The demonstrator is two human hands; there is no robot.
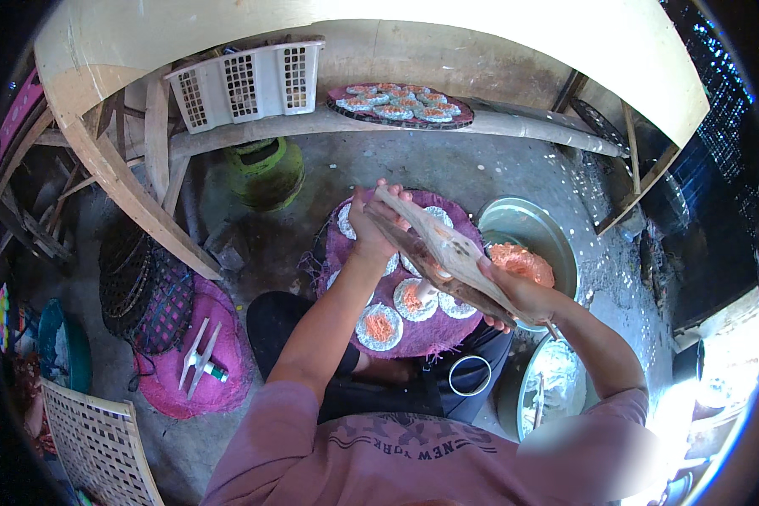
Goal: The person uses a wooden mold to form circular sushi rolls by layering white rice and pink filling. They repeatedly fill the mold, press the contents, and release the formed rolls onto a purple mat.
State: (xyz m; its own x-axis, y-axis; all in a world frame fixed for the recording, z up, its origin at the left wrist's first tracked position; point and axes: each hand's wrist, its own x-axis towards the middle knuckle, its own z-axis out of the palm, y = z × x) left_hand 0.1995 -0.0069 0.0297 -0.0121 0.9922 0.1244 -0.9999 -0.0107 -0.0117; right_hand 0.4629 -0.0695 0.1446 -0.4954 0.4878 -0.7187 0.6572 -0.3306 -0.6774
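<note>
Wooden press: [444, 249] held up between both hands, slanting from upper left to lower right (above the purple mat [413, 337])
Left hand: [371, 228] fingers curled round its upper end
Right hand: [510, 291] closed on its lower end
Rice discs: [379, 326] on the mat, just below the hands

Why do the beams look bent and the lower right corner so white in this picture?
In the head view the fisheye lens bows straight edges near the rim, so the wooden shelf curves. Sunlight overexposes the lower right, washing out the floor beside the metal basin. The left hand and right hand holding the wooden press stay fairly sharp.
</note>
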